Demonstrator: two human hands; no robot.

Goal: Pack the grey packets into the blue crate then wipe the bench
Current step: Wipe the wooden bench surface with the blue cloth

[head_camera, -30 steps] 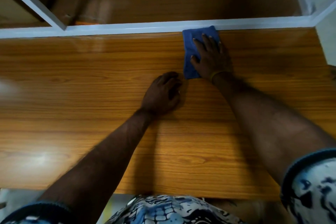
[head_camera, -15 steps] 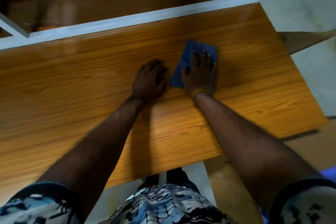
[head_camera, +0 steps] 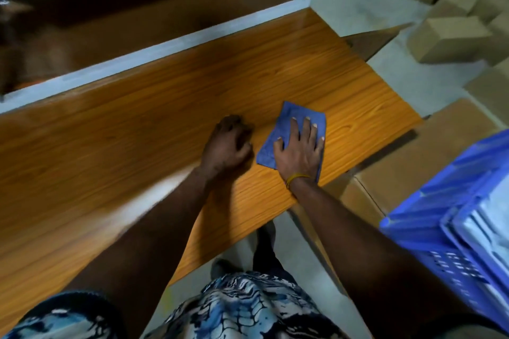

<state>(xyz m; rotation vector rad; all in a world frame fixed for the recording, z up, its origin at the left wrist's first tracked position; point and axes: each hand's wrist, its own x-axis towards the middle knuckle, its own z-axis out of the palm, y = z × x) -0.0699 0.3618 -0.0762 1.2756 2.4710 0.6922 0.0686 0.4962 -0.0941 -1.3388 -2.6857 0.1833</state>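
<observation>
wiping step: right hand [head_camera: 298, 153], fingers spread flat, presses folded blue cloth [head_camera: 286, 124] near right end of glossy wood-grain bench [head_camera: 137, 146]; left hand [head_camera: 227, 147], fingers curled, empty, rests beside. next: likely sweep toward unwiped stretch.

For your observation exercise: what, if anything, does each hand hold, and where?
Nothing is gripped. The right hand presses flat on the blue cloth; the left hand rests curled on the bench.

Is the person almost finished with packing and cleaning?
Packing looks done: pale packets sit in the blue crate, none on the bench. Wiping is underway: the right hand presses a blue cloth flat; the left hand rests curled beside it. How much bench remains unwiped, I cannot tell.
</observation>
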